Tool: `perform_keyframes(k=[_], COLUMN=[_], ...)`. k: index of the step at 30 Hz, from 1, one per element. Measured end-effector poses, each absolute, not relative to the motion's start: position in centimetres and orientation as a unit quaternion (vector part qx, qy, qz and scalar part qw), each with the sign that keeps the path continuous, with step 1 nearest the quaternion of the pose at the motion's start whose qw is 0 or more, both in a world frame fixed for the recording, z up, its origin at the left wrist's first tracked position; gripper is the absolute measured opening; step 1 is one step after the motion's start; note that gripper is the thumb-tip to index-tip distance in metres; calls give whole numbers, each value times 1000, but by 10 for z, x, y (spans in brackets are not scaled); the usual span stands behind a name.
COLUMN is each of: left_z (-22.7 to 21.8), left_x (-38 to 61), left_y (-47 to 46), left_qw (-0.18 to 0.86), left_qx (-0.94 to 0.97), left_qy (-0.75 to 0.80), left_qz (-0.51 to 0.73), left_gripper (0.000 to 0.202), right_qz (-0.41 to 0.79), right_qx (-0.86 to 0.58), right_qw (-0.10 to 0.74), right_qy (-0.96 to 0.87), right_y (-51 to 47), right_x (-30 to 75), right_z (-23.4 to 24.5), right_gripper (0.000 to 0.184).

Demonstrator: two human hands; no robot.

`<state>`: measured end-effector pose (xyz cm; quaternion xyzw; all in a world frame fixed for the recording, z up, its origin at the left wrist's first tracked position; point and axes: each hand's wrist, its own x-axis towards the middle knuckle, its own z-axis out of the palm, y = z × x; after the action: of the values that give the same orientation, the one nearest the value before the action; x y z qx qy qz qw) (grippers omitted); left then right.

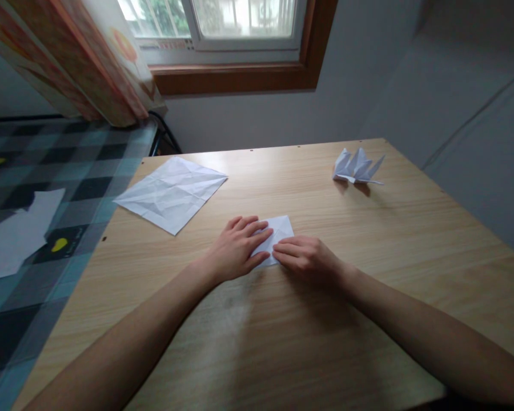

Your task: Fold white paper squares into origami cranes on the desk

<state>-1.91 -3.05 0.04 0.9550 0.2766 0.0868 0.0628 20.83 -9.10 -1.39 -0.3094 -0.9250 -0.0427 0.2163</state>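
A small white folded paper [281,226] lies on the wooden table in front of me. My left hand [242,245] rests flat on its left part, fingers spread and holding nothing. From the right, my right hand [306,254] has its fingers pressed together on the paper's lower right edge. The fingertips cover part of that edge, and the thumb is mostly hidden. Behind my left hand lies a larger creased paper sheet [173,191], opened out like a diamond. A folded paper figure with several points [356,166] stands at the far right of the table.
The light wooden table [257,342] ends at a wall below a window [244,23]. To the left is a surface with a checkered cloth [12,325], with white paper pieces [21,234] on it. A patterned curtain [89,63] hangs above. A cable [475,117] runs along the right wall.
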Motion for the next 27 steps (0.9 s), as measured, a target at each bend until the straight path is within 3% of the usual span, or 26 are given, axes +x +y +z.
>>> perform_keyframes(k=[9,15,17,23,27], left_z=[1,2,2,2,-3], left_x=[-19,-19,-19,-19,-21], left_y=[-30,-30,-30,-31,-32], left_qw=[66,59,65,93,87], left_qx=[957,955,954,944,931], left_qy=[270,273,274,287,313], left_qz=[88,99,107,131,165], left_gripper=[53,49,48,58,66], right_qz=[-52,20,3,-15,-39], right_qx=[-405,-428,-421,-319,-307], right_qw=[253,324,327,258,251], right_qy=[-877,-844,-846,-912,-917], right_y=[-83,-81,-79,-80,-80], right_x=[232,221,222,232,234], right_z=[-15,-19,-19,-15,-12], right_gripper=[20,49,45,9,29])
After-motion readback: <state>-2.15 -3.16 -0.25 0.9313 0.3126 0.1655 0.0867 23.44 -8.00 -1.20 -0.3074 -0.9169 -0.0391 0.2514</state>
